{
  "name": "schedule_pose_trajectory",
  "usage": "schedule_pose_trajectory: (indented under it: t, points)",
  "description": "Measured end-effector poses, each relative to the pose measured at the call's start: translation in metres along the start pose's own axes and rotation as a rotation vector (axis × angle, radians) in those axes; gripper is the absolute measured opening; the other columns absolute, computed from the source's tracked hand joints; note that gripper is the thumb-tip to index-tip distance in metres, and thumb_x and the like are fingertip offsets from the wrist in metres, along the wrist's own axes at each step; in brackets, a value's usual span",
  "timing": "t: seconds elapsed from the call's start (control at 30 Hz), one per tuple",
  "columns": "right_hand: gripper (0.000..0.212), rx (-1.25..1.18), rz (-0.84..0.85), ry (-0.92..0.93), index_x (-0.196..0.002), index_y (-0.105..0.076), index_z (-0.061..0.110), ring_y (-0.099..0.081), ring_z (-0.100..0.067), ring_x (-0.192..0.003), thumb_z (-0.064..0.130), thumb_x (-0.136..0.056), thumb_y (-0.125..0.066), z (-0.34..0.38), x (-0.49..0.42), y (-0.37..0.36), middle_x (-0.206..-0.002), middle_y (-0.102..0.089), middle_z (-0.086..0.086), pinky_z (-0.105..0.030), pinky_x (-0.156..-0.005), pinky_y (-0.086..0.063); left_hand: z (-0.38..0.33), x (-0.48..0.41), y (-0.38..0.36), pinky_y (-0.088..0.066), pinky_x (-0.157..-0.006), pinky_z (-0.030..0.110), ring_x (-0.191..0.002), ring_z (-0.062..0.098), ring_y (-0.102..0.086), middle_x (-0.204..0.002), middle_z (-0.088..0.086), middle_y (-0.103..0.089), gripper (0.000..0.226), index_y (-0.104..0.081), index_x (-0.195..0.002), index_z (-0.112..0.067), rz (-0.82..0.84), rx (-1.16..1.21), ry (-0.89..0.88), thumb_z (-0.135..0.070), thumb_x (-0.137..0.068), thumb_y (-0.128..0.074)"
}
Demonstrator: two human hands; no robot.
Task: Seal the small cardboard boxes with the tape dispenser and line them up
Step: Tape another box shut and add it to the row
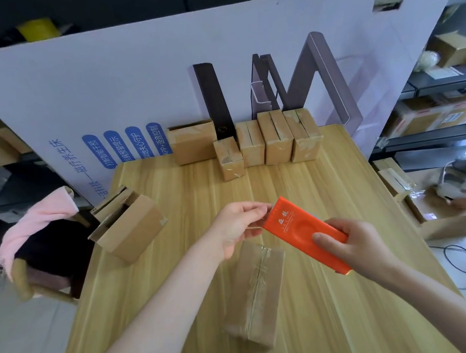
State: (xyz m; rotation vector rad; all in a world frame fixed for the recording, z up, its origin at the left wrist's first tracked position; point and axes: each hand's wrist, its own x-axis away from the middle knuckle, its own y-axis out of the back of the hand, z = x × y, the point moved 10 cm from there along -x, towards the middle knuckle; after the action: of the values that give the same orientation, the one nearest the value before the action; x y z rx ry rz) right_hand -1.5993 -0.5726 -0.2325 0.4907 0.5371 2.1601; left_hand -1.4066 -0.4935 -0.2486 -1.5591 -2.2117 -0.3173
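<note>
Orange plastic tape dispenser (303, 232) held above the light wooden table (328, 189), and we have our right hand (354, 247) round its near end, fingers curled over the top. Our left hand (237, 227) sits just left of the dispenser, thumb and fingertips pinching the tape end at its toothed mouth. Directly beneath the dispenser lies a long brown cardboard box (255, 294), tape along its seam. Well beyond the dispenser a row of small brown cardboard boxes (277, 140) stands; far to its left, an open-flapped cardboard box (129, 230).

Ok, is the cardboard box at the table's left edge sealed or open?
Open. The box has its flaps standing apart, showing a dark gap inside; no tape closes them.
</note>
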Motion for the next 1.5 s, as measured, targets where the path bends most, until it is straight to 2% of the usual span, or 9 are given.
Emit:
schedule_pose_trajectory:
  t: [0.17,0.4,0.53,0.67,1.07,1.13,1.3,1.43,1.5]
  points:
    - [0.019,0.033,-0.003,0.049,-0.073,-0.068,0.024,-0.053,-0.005,-0.047,0.042,-0.076,-0.071,0.012,0.001,-0.001,-0.06,-0.065,0.002,-0.022,-0.046,-0.041,-0.002,0.001,0.007,-0.051,-0.079,0.028,-0.083,0.012,-0.064,-0.085,-0.002,-0.072,0.013,-0.073,-0.088,-0.02,-0.049,-0.027,-0.023,-0.022,-0.093,-0.061]
    - [0.012,0.007,0.006,0.096,-0.072,-0.066,0.031,-0.054,-0.002,-0.047,0.041,-0.077,-0.069,0.03,-0.002,-0.001,-0.057,-0.064,0.006,-0.017,-0.044,-0.041,0.0,-0.004,0.012,-0.044,-0.058,0.018,-0.061,0.005,-0.057,-0.066,-0.007,-0.067,0.003,-0.066,-0.086,-0.015,-0.08,0.095,0.048,-0.017,-0.089,-0.066]
    - [0.025,0.07,0.006,0.092,-0.075,-0.069,0.023,-0.058,-0.008,-0.051,0.048,-0.075,-0.067,0.036,-0.006,-0.003,-0.064,-0.066,-0.002,-0.024,-0.048,-0.044,-0.002,-0.01,0.024,-0.038,-0.055,0.019,-0.059,0.008,-0.051,-0.067,-0.003,-0.064,0.006,-0.066,-0.083,-0.014,-0.157,0.026,0.038,-0.01,-0.088,-0.068]
    - [0.02,0.139,0.007,0.07,-0.075,-0.068,0.025,-0.063,-0.012,-0.057,0.043,-0.081,-0.069,0.046,-0.009,-0.009,-0.064,-0.067,0.002,-0.035,-0.055,-0.051,-0.01,-0.016,0.035,-0.036,-0.055,0.019,-0.059,0.009,-0.05,-0.068,-0.001,-0.063,0.013,-0.063,-0.077,-0.012,-0.254,-0.007,-0.008,-0.005,-0.087,-0.067]
    - [0.019,0.318,0.045,-0.044,-0.072,-0.067,0.026,-0.059,-0.004,-0.053,0.043,-0.08,-0.068,0.024,-0.008,0.015,-0.057,-0.063,0.009,-0.026,-0.05,-0.046,0.008,-0.032,0.083,-0.04,-0.048,0.014,-0.059,0.01,-0.056,-0.08,0.001,-0.068,0.023,-0.065,-0.077,-0.01,-0.408,-0.063,0.039,0.013,-0.082,-0.061]
    - [0.015,0.319,0.071,-0.077,-0.072,-0.067,0.029,-0.06,-0.002,-0.051,0.042,-0.08,-0.069,0.011,-0.003,0.023,-0.057,-0.064,0.013,-0.023,-0.047,-0.045,0.018,-0.032,0.099,-0.043,-0.052,0.015,-0.06,0.011,-0.055,-0.08,0.003,-0.068,0.022,-0.065,-0.075,-0.009,-0.456,-0.043,0.056,0.012,-0.082,-0.063]
    - [0.02,0.429,0.089,-0.169,-0.075,-0.068,0.027,-0.061,-0.007,-0.047,0.046,-0.08,-0.068,-0.027,-0.004,0.035,-0.06,-0.066,0.002,-0.035,-0.052,-0.055,0.05,-0.03,0.114,-0.049,-0.081,0.031,-0.064,0.012,-0.061,-0.079,0.004,-0.071,0.014,-0.07,-0.078,-0.01,-0.537,-0.091,0.093,0.004,-0.081,-0.07]
    - [0.027,0.662,0.104,-0.229,-0.081,-0.064,0.029,-0.059,-0.003,-0.057,0.055,-0.082,-0.061,-0.045,-0.015,0.03,-0.067,-0.063,0.01,-0.023,-0.046,-0.038,0.078,-0.042,0.095,-0.043,-0.051,0.014,-0.064,0.01,-0.062,-0.083,0.006,-0.07,0.013,-0.07,-0.084,-0.007,-0.42,-0.134,0.13,0.006,-0.083,-0.067]
    - [0.03,0.701,0.134,-0.26,-0.081,-0.063,0.027,-0.059,-0.005,-0.053,0.057,-0.082,-0.059,-0.054,-0.02,0.023,-0.069,-0.063,0.008,-0.021,-0.043,-0.037,0.087,-0.048,0.093,-0.042,-0.05,0.013,-0.065,0.01,-0.064,-0.082,0.007,-0.071,0.014,-0.072,-0.089,-0.007,-0.411,-0.184,0.134,0.005,-0.083,-0.068]
